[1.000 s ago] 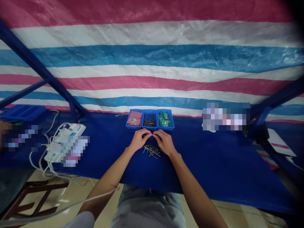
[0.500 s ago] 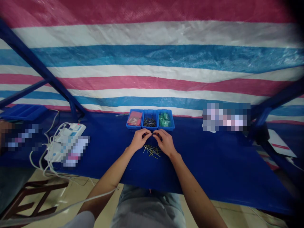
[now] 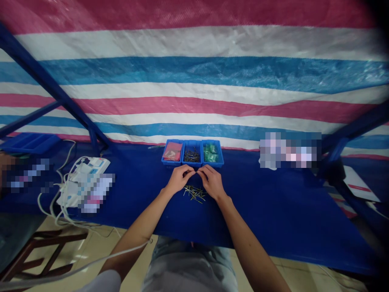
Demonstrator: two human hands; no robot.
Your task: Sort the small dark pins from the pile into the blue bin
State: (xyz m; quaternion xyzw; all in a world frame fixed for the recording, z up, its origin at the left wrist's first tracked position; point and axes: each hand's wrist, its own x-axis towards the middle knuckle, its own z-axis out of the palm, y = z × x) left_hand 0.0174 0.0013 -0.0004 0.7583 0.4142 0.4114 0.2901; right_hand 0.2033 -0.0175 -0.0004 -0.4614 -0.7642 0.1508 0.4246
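My left hand [image 3: 179, 178] and my right hand [image 3: 212, 181] meet fingertip to fingertip just in front of the blue bins. Both are closed in a pinch, and whatever small thing sits between the fingers is too tiny to make out. Below them on the blue table lies a loose pile of thin brass-coloured metal pins [image 3: 194, 194]. Behind the hands, the middle blue bin holds many dark, slender metal pieces [image 3: 191, 155] that look like screws. A left bin has a red packet [image 3: 173, 151], and a right bin has green plastic bags [image 3: 210, 153].
White power strips [image 3: 91, 170] with tangled cables lie on the left of the blue table [image 3: 267, 215]. A blue tray [image 3: 30, 143] and another person's hand [image 3: 6, 164] are at the far left. Blue frame bars stand at both sides, before a striped tarp [image 3: 194, 73].
The right fingertips have shifted slightly, and the dark sliver seen between the hands before is hardly visible now. The pile and bins stay as they were.
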